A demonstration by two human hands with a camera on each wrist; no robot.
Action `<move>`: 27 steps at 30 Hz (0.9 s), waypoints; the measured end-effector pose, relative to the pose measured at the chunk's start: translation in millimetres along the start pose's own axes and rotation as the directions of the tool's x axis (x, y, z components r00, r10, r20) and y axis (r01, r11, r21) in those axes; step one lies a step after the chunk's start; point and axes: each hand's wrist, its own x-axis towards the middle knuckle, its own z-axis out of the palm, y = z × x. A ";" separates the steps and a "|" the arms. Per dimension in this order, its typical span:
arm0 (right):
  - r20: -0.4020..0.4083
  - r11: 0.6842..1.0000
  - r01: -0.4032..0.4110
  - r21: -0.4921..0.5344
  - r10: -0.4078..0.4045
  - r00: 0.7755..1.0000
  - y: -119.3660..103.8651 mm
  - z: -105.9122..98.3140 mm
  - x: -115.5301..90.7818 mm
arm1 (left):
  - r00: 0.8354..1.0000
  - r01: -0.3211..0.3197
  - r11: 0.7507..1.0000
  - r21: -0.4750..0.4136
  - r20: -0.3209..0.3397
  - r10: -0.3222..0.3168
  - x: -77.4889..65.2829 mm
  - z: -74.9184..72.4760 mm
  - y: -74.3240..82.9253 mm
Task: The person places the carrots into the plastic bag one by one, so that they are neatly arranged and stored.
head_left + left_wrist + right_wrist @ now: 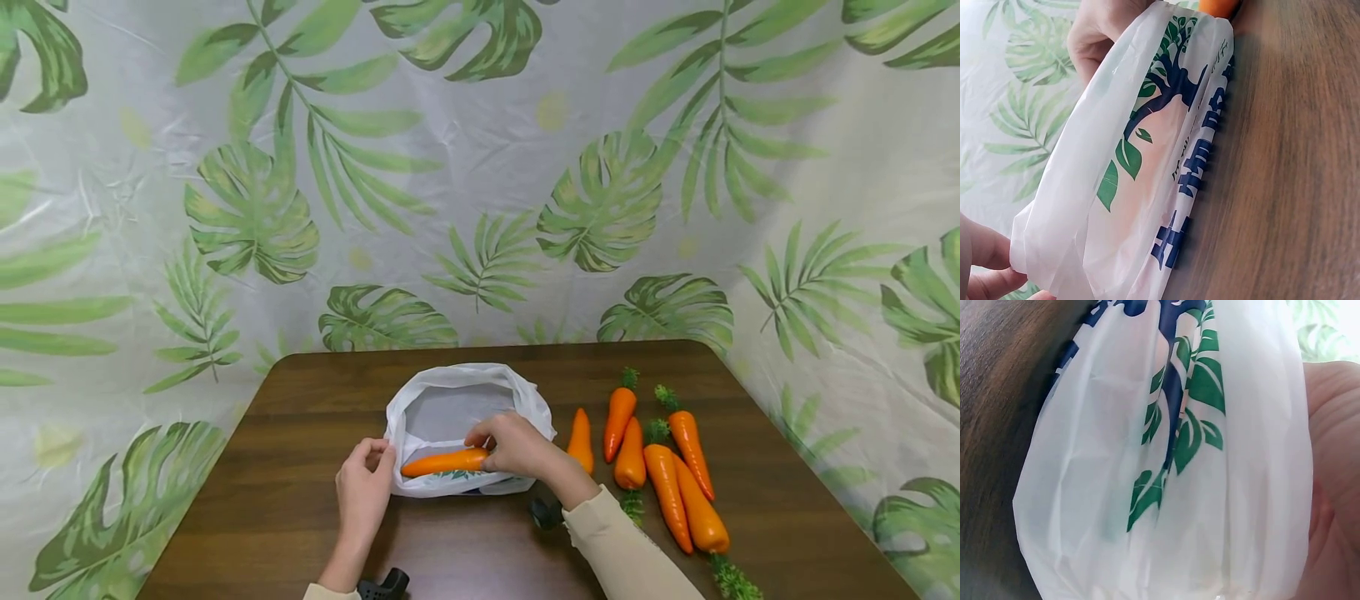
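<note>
A white plastic bag [532,398] with a green leaf and dark blue print stands open-mouthed on the brown table. Its left rim is pinched between the thumb and fingers of my left hand [363,487], also visible at the lower left of the left wrist view [988,259]. Inside the bag, an orange carrot [446,462] lies crosswise near the front wall. My right hand [517,450] reaches over the front rim and holds the carrot's right end, its fingertips partly hidden. In the right wrist view the bag's printed front [1147,456] covers most of that hand [1335,469].
Several more carrots, some with green tops, lie right of the bag, among them a small one [581,442] near my right forearm and one farther right [692,450]. The wooden table [247,500] ends at a leaf-patterned curtain [480,167].
</note>
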 end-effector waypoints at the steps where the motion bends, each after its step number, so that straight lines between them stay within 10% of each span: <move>1: -0.002 1.000 -0.004 0.002 0.004 1.000 0.2 0.3 0.1 | 1.000 -0.001 1.000 0.001 0.001 0.001 0.1 0.2 -0.1; 27: -0.252 0.999 -0.022 -0.024 0.015 0.968 -18.2 -19.8 -24.8 | 0.999 -0.011 1.000 0.019 -0.047 0.012 -2.1 2.1 -1.2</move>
